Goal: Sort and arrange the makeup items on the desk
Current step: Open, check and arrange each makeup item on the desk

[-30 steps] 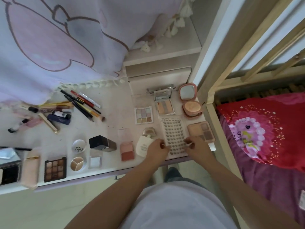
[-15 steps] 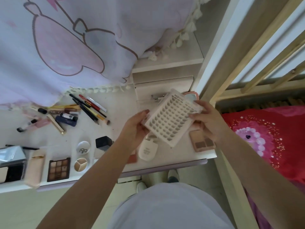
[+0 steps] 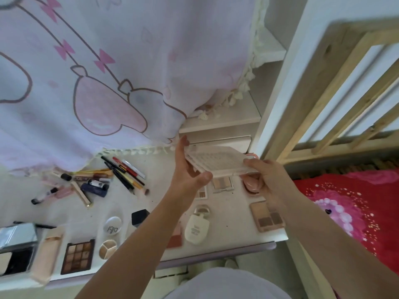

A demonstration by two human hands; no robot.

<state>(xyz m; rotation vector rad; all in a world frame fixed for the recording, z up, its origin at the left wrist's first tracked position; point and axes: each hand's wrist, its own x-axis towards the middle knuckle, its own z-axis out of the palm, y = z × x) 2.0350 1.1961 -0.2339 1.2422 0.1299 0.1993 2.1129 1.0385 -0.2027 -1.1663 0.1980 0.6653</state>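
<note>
Both hands' fingers [image 3: 204,176] grip the lash tray [image 3: 218,161], rows of lashes inside.

The flat, clear plastic tray of false lash clusters [image 3: 218,161], which lay on the white desk [image 3: 233,223] a second ago, is now lifted above it. The left hand [image 3: 187,171] and right hand [image 3: 266,180] grip its ends, and it has tilted nearly edge-on.

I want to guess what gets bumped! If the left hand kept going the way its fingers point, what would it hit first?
Probably the curtain. The left hand, holding the lash tray, points up toward the curtain's fringed hem; depth is unclear.
</note>
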